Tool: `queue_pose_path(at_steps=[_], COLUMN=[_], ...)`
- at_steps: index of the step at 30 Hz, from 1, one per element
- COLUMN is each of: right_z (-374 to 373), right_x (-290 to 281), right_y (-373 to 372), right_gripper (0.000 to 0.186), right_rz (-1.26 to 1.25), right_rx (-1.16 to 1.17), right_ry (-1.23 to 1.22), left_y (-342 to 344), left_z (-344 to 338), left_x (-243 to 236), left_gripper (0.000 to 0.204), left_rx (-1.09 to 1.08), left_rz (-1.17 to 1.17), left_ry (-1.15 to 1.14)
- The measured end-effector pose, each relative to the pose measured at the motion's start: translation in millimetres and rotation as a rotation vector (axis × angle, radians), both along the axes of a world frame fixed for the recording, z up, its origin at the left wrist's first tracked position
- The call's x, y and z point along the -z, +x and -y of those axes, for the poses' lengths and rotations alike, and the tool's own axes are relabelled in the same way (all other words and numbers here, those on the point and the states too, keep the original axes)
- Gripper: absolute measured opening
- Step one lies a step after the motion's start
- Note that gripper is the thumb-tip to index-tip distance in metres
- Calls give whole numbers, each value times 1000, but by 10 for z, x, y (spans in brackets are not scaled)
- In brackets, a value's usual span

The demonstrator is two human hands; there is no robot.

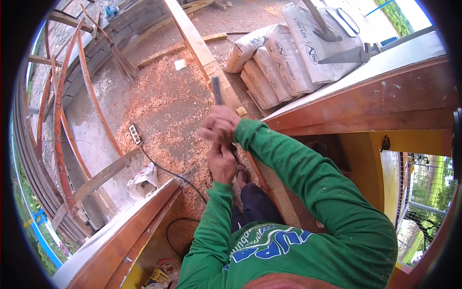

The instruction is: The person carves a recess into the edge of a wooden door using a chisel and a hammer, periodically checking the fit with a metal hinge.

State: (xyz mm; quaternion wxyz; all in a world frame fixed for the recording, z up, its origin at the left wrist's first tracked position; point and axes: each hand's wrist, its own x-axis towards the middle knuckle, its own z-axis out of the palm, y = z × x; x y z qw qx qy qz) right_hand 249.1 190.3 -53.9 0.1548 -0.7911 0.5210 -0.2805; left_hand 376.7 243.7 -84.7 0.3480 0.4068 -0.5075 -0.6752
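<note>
My right hand point(219, 123) is closed and slightly blurred, just left of a long pale wooden beam point(193, 41). From it a flat, dark grey metal tool point(217, 89) points away from me; its exact kind is hard to make out. Directly below, my left hand point(222, 164) is closed too, its knuckles almost touching the right hand. What its fingers wrap round is hidden. Small pale cut patches mark the beam's top, and a small wood block point(241, 111) sits at its edge near my right wrist.
Stacked cement bags point(284, 58) stand at the right, with a hammer point(328, 34) and a handsaw point(344, 57) on top. Orange wood shavings point(159, 106) cover the floor around a power strip point(135, 134) and its black cable. A broom point(120, 60) and leaning boards point(60, 111) are at left.
</note>
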Motion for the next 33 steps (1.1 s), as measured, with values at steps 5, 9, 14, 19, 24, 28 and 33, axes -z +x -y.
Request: queue_pose_path(at_steps=[5,9,14,19,24,28,33], right_z=[25,53,-95,197,134,-24,88], right_x=[-27,-84,-112,-228,-163,-215,-160], right_y=[105,48,149,-11,-40,99,-2], right_gripper=[39,47,47,45,47,47,43], right_rz=[145,172,228,254,316,376,286], right_rx=[185,143,163,223,181,167,189], right_ry=[38,304,202,244,203,226,-112], left_y=[-20,-26,72,-152,-139,1,-90], left_z=[-28,189,-103,273,233,45,232], left_x=[-89,-14,-116,-288,-369,-309,-432], left_gripper=[20,23,19,22,23,22,27], left_rx=[-91,57,-40,38,13,0,129], left_rz=[6,158,58,-4,142,164,265], left_ry=[33,-48,46,81,-71,4,133])
